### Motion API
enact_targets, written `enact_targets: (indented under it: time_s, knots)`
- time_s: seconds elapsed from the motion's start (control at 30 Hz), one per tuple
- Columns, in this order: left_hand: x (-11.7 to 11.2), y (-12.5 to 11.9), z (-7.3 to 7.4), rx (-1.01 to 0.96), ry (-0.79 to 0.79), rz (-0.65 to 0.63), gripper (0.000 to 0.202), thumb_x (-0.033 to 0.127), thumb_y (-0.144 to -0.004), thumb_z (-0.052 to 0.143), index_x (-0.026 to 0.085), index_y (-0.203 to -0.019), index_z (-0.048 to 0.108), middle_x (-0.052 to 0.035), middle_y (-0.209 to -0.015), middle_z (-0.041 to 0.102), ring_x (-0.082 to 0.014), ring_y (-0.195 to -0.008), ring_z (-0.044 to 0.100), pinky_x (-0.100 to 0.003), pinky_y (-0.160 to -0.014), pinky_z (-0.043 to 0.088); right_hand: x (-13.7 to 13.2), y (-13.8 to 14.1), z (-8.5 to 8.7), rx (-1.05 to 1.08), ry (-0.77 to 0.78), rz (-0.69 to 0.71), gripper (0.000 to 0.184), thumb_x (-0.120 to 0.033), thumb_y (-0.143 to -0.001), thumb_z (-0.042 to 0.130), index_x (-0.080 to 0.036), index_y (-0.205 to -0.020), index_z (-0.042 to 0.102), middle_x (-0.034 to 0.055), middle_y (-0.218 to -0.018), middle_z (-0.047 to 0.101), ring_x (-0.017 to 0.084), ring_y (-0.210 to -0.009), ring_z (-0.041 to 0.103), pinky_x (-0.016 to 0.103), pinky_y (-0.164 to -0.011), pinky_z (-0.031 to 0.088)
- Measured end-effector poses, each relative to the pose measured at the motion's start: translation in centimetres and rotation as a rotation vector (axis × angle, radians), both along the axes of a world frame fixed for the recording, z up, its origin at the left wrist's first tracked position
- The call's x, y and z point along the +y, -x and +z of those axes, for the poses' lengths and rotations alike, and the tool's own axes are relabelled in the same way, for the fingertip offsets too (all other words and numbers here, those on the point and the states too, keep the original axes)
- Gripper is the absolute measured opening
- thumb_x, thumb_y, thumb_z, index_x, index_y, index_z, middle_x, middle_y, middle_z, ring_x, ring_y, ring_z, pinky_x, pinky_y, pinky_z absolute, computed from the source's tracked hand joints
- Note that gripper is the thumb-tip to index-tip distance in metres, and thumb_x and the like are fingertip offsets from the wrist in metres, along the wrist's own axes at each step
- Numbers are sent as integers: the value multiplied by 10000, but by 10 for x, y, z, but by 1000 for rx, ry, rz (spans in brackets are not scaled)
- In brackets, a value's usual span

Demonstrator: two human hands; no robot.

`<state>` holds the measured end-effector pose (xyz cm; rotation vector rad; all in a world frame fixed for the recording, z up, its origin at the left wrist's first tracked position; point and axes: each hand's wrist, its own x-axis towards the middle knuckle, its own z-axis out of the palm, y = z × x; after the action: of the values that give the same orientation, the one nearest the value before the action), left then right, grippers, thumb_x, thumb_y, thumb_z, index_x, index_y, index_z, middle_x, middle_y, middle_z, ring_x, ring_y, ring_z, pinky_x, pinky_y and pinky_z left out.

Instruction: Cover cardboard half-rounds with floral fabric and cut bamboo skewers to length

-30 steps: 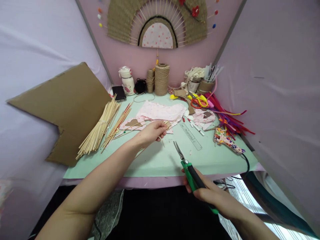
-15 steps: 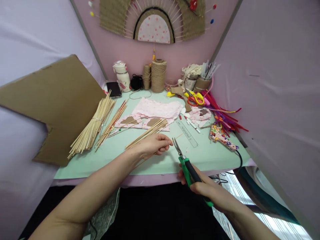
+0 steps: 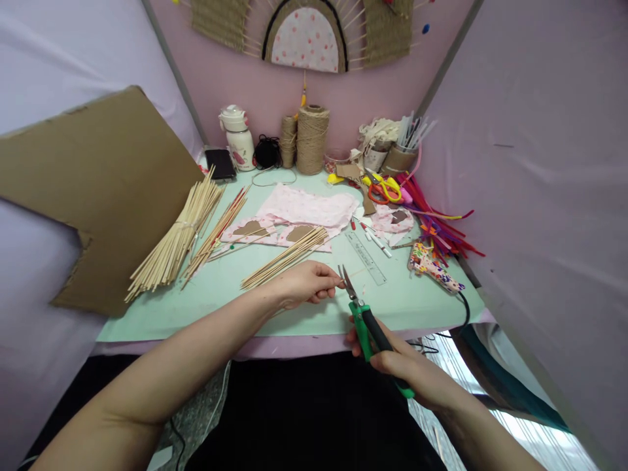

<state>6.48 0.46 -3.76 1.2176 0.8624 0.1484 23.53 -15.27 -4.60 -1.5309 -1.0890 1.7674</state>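
My left hand [image 3: 311, 285] is closed in a pinch on a thin bamboo stick, mostly hidden by the hand and wrist. Its fingertips are right beside the blades of the pruning shears [image 3: 364, 322], which have green and black handles. These blades stand slightly apart at the stick's end. My right hand [image 3: 387, 350] is wrapped around the handles near the table's front edge. Just beyond my left wrist lies a loose pile of bamboo sticks [image 3: 284, 258]. A clear ruler [image 3: 367, 258] rests on the table past the blades.
To the left are a tied bundle of sticks [image 3: 176, 235], red-tipped sticks [image 3: 218, 235] and a large cardboard sheet [image 3: 122, 196]. Pink fabric [image 3: 307, 210] lies mid-table. Scissors [image 3: 384, 188], pipe cleaners [image 3: 436, 219] and a corded glue gun [image 3: 434, 267] sit right. Twine spools [image 3: 313, 140] stand behind.
My left fingertips have moved slightly right, closer to the shears' blades. The whole view has shifted a little, with the table things appearing higher. Both hands keep their hold.
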Motion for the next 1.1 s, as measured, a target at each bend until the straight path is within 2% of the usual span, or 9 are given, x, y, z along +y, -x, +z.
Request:
enact_targets:
  time_s: [0.43, 0.57, 0.73, 1.1]
  knots:
    - [-1, -1, -1, 66, -80, -21, 314, 417, -688, 663, 136, -824, 629, 43, -599, 531, -50, -498, 409, -201, -485, 273, 1, 0, -4, -4, 6, 20, 399, -262, -698, 517, -230, -1095, 538, 21, -985, 570, 228, -973, 487, 338, -827, 332]
    - [-2, -1, -1, 92, -103, -31, 275, 390, -718, 635, 138, -827, 633, 39, -603, 539, -52, -505, 424, -198, -490, 288, 0, 0, -5, -5, 18, 21, 425, -272, -695, 516, -241, -1118, 528, 15, -986, 568, 229, -980, 487, 340, -827, 327]
    - [-2, -1, -2, 100, -105, -27, 241, 363, -741, 614, 136, -820, 629, 39, -590, 538, -52, -489, 416, -201, -483, 286, 0, 1, -5, -42, 21, 32, 381, -280, -687, 509, -231, -1062, 551, 16, -958, 584, 223, -948, 487, 334, -809, 327]
    - [0, -1, -4, 122, -118, -27, 214, 342, -750, 613, 137, -809, 632, 42, -575, 539, -51, -474, 408, -200, -474, 285, -2, -1, -12, -96, 20, 44, 449, -279, -719, 502, -228, -1163, 542, 20, -976, 602, 216, -929, 495, 339, -841, 349]
